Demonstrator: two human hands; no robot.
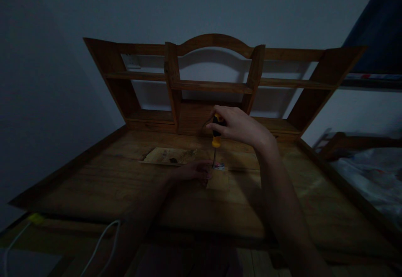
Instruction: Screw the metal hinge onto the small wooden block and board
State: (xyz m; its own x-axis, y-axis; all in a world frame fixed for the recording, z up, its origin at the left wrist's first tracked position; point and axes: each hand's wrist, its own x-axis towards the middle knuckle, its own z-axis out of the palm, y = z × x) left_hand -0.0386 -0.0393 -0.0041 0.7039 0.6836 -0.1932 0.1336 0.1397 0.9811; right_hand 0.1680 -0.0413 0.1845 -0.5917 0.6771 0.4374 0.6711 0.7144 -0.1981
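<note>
My right hand (232, 122) is wrapped round the top of a yellow and black screwdriver (216, 141), held almost upright. Its shaft runs down to a small metal hinge (220, 166) on the desktop; dim light hides whether a screw sits under the tip. A small light wood board (219, 179) lies flat just below the hinge. At the left edge of that board, my left hand (196, 171) is closed, fingers curled against board and hinge. A longer pale wood piece (169, 155) with a rough, broken left end lies further left.
The wooden desktop (103, 176) has raised side edges. Along its back stands a wooden shelf unit (213, 86) against the wall. A white cable (100, 239) hangs at the front left. To the right is a wooden frame with pale plastic-like covering (370, 176).
</note>
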